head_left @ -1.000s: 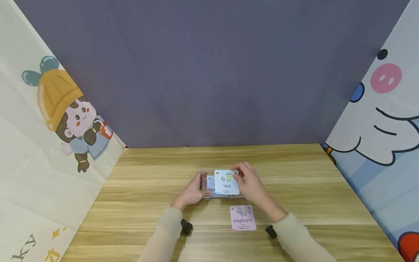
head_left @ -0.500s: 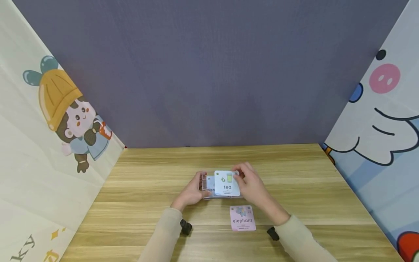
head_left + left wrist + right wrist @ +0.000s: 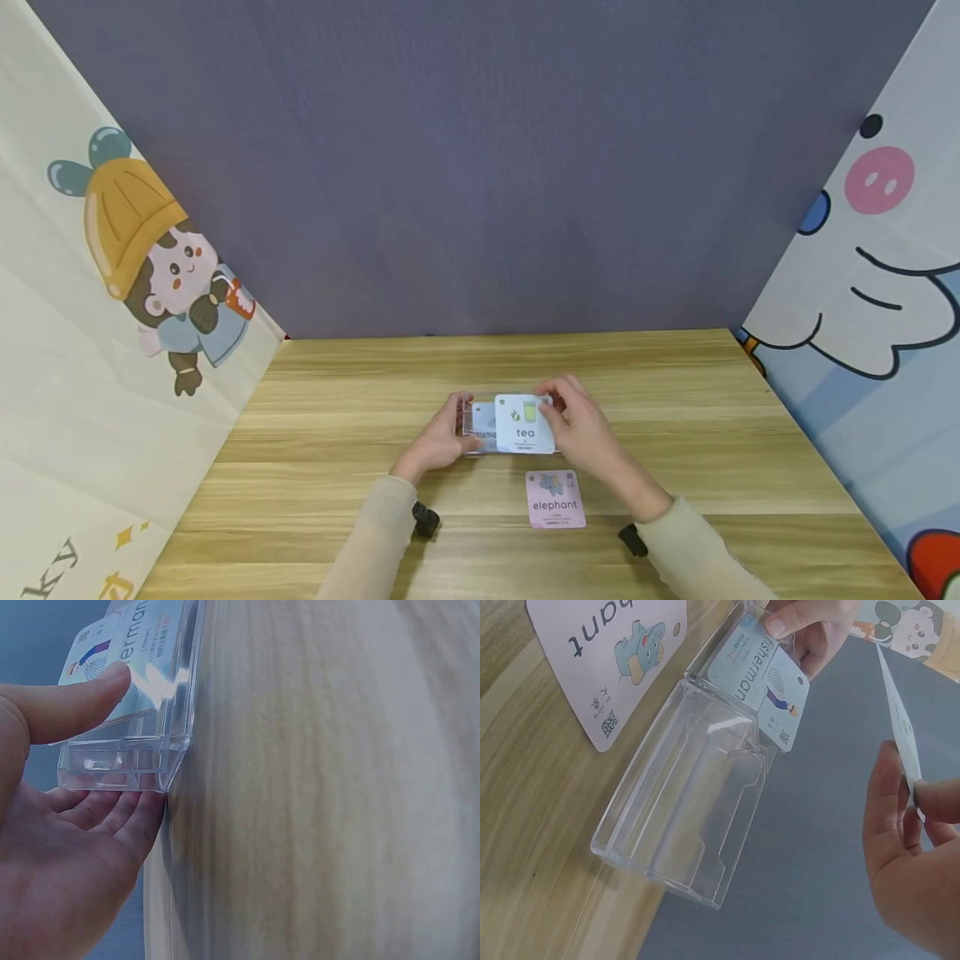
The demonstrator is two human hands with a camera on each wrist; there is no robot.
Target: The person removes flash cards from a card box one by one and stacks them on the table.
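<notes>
My left hand (image 3: 435, 440) grips the end of a clear plastic card box (image 3: 112, 763), thumb on top and fingers against the outside. In one compartment lies a light blue "fisherman" card (image 3: 761, 671), under that thumb. The box's other compartment (image 3: 656, 876) holds no card in the right wrist view. Between thumb and fingers, my right hand (image 3: 585, 427) pinches a white "tea" card (image 3: 522, 429) by its right edge. That card is held above the box, apart from it, and hides part of it in the head view.
A pink "elephant" card (image 3: 555, 500) lies face up on the wooden table (image 3: 330, 500), just in front of the box. Behind the table rises a grey-blue panel (image 3: 480, 167), with cartoon-printed curtains (image 3: 67, 375) at the sides.
The "tea" card has shifted slightly right and toward me, with my right hand moving along. My left hand, the box and the "elephant" card look the same.
</notes>
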